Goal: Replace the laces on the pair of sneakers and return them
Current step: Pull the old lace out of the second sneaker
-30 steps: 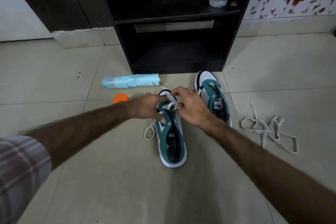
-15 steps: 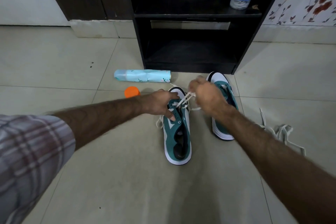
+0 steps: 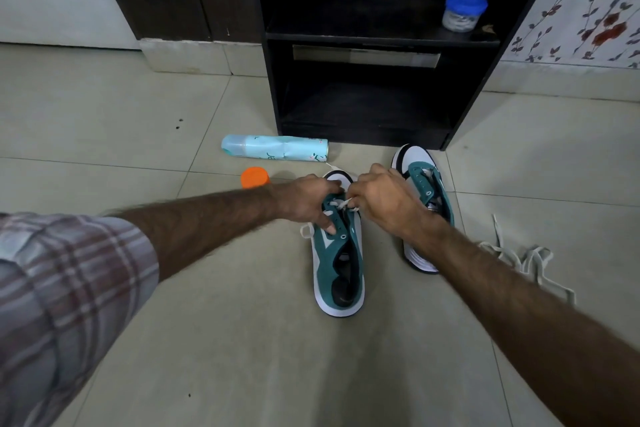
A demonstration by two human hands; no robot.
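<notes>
Two sneakers on the tile, neither finished. Near sneaker (image 3: 337, 253) under both hands has lace (image 3: 341, 204) only through its front eyelets; left hand (image 3: 306, 199) steadies it, fingers pressed on the eyelet row, right hand (image 3: 382, 199) pinches the lace. Second sneaker (image 3: 424, 184) just beyond the right hand looks unlaced. Loose lace (image 3: 519, 256) lies outside the right forearm. Blue-lidded jar (image 3: 464, 12) sits on the black shelf (image 3: 381, 36) past both hands, contents unreadable.
</notes>
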